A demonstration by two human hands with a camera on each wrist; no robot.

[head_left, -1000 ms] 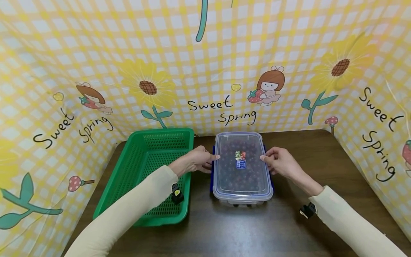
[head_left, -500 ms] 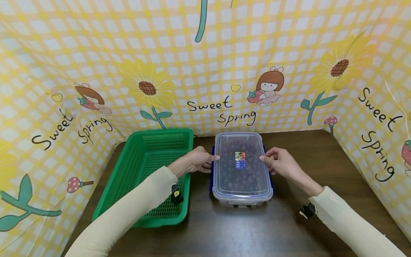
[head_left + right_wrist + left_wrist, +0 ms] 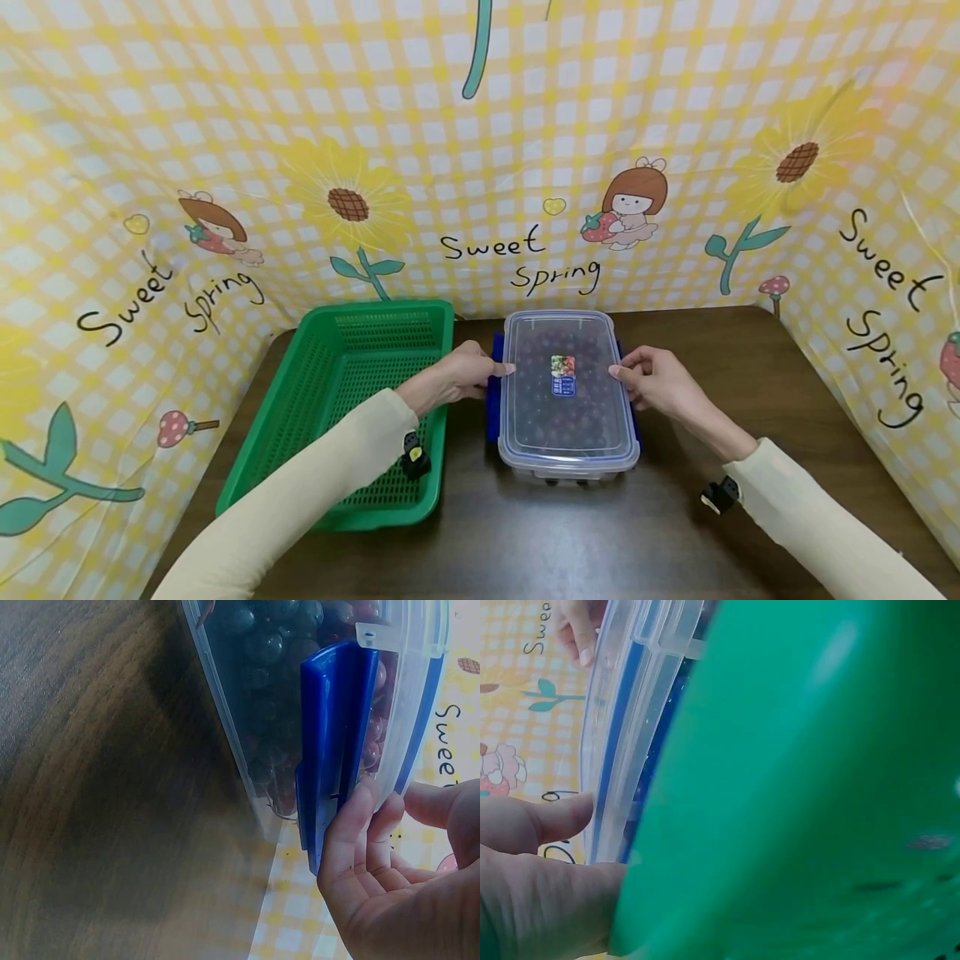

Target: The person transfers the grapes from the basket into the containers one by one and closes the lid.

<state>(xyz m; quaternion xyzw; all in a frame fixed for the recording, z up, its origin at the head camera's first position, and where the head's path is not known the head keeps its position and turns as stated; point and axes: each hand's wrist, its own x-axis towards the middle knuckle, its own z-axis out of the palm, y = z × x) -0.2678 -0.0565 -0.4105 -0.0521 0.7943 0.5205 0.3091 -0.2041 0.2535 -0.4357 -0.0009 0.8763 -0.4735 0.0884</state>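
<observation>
A clear food storage box with a blue-sealed lid and dark, round, grape-like fruit inside stands on the table. My left hand is at its left side, thumb on the lid rim and fingers at the left blue latch, which sticks outward. In the left wrist view, a green wall hides those fingertips. Opposite, my right hand pinches the right edge. Its thumb meets the lid, and its curled fingers touch the right blue latch, which is swung away from the box wall.
Left of the box, a green perforated basket sits under my left forearm. The dark wooden table reaches back to a yellow checked cloth hanging on the back and sides.
The left blue latch has swung farther outward from the box, with my left fingers at it. My right hand and the box stay about where they were.
</observation>
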